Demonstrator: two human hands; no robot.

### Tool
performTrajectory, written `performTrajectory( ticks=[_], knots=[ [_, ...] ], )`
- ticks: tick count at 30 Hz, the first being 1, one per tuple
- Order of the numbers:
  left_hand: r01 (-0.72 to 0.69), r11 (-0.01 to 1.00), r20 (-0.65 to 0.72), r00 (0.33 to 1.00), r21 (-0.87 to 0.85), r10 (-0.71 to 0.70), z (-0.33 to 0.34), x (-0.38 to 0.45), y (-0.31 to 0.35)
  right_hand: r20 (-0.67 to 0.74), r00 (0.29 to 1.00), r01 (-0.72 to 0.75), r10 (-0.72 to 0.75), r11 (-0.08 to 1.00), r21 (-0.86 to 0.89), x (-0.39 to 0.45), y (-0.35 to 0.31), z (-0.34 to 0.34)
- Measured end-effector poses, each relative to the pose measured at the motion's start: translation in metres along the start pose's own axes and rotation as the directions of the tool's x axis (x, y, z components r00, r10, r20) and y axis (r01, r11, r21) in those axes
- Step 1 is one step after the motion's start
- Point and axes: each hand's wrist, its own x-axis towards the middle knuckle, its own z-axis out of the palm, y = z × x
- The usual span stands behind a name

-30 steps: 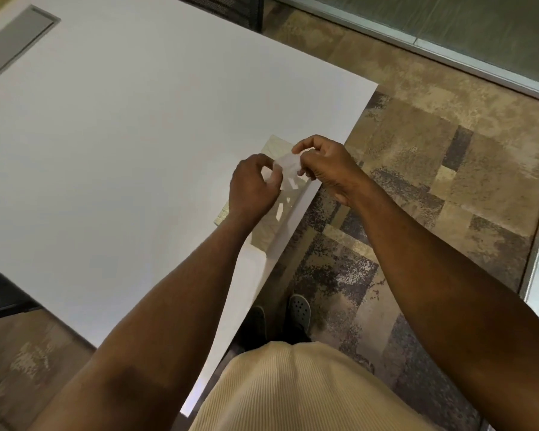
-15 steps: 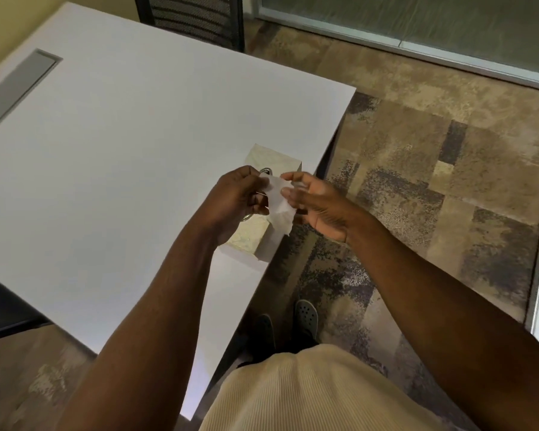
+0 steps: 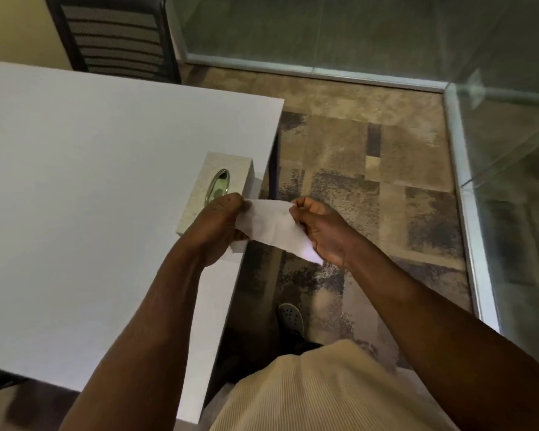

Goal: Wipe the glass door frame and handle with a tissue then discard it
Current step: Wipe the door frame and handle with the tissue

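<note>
Head view: left hand (image 3: 221,227) and right hand (image 3: 319,230) each pinch one end of tissue (image 3: 273,227), grip clamped on it, sheet stretched between them. Tissue box (image 3: 212,186) directly beneath left grip, on desk (image 3: 91,197) near edge. Glass door frame (image 3: 465,194) well right of right grip.

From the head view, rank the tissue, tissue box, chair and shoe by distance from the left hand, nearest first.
1. Tissue: pinched in the left hand, stretched across to the right hand.
2. Tissue box: on the table corner, right under the hand.
3. Shoe: on the carpet below.
4. Chair: beyond the table's far edge.
</note>
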Motion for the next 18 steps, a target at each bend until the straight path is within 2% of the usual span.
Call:
performTrajectory(
  ticks=[3,10,14,18],
  knots=[
    [-0.073,0.997,0.077,0.994,0.002,0.073,0.025,-0.017,0.000,-0.069,0.996,0.057,-0.056,0.998,0.008,-0.039,0.001,-0.007],
    [-0.170,0.985,0.341,0.927,0.013,0.156,0.108,-0.045,-0.003,-0.205,0.977,0.051,-0.053,0.999,-0.014,-0.151,0.002,-0.057],
    [-0.159,0.985,0.444,0.888,0.065,0.115,0.172,-0.052,-0.010,-0.389,0.917,0.139,-0.089,0.985,0.103,-0.209,0.016,-0.093],
    [-0.132,0.987,0.553,0.831,0.092,0.060,0.241,-0.060,-0.022,-0.560,0.817,0.244,-0.138,0.962,0.120,-0.261,0.034,-0.128]
  ],
)
